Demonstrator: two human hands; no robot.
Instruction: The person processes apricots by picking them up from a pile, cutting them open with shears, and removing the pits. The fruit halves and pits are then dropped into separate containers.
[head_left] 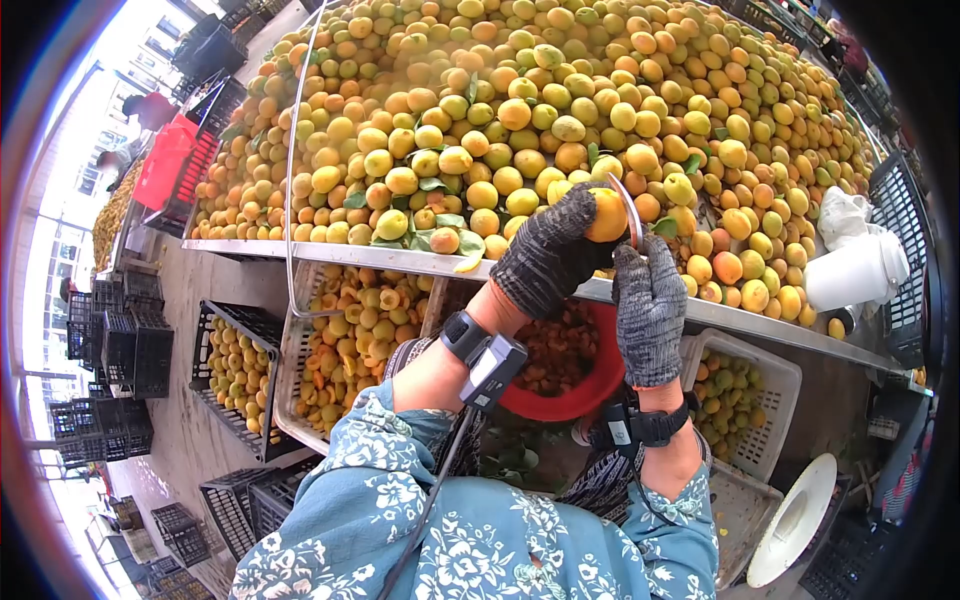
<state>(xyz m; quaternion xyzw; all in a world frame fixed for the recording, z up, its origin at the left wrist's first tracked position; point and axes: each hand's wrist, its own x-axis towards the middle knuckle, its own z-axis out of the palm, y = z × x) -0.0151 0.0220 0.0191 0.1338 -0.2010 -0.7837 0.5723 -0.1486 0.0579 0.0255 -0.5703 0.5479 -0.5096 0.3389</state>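
In a dark grey knitted glove, my left hand (pixel 552 248) is closed round a yellow-orange apricot (pixel 607 217) above the metal edge of the heaped table. My right hand (pixel 650 315), gloved the same way, grips a curved knife (pixel 630 205) whose thin blade points up along the right side of that fruit. Its handle is mostly hidden in the glove. Right behind both hands rises a large pile of apricots (pixel 560 105) with some green leaves. Below them stands a red tub (pixel 565 405) holding brownish-orange pieces, partly covered by my forearms.
White crates (pixel 283 395) of apricots stand either side of the tub, with a black crate (pixel 270 345) farther left. A white bucket (pixel 850 275) rests at the pile's right edge. A thin metal rod (pixel 293 170) rises at left. A white round lid-like object (pixel 792 520) is lower right.
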